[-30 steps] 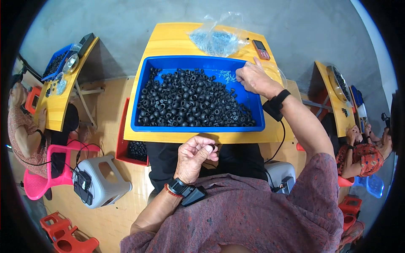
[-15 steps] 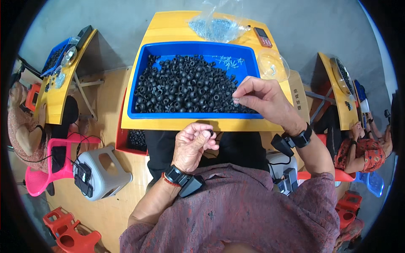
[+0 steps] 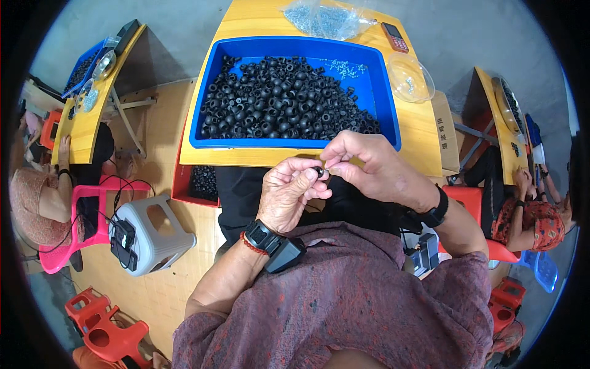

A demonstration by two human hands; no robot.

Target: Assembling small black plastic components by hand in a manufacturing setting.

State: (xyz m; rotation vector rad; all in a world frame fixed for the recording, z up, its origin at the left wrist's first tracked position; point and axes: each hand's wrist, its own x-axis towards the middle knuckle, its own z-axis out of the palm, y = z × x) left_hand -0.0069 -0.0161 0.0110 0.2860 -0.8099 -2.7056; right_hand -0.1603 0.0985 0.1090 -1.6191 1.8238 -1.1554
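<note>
My left hand (image 3: 287,192) pinches a small round black plastic part (image 3: 318,171) between thumb and fingertips, above my lap and just in front of the table edge. Right beside it, my right hand (image 3: 376,167) has thumb and index finger closed on a tiny clear piece (image 3: 326,174), held against or very close to the black part; whether they touch I cannot make out. Beyond my hands stands a blue tray (image 3: 295,144) heaped with hollow black plastic parts (image 3: 276,98). Some tiny clear pieces (image 3: 346,67) lie scattered in its far right corner.
On the yellow table (image 3: 236,158) are a plastic bag of clear pieces (image 3: 326,21), a red phone (image 3: 394,38) and a clear round dish (image 3: 410,78). A red bin (image 3: 182,184) of black parts sits below. Co-workers sit at tables left and right; a grey stool (image 3: 150,234) stands leftward.
My right hand has come from over the tray's near right corner down to my left hand, bringing the clear piece to the black part. The whole view has shifted slightly.
</note>
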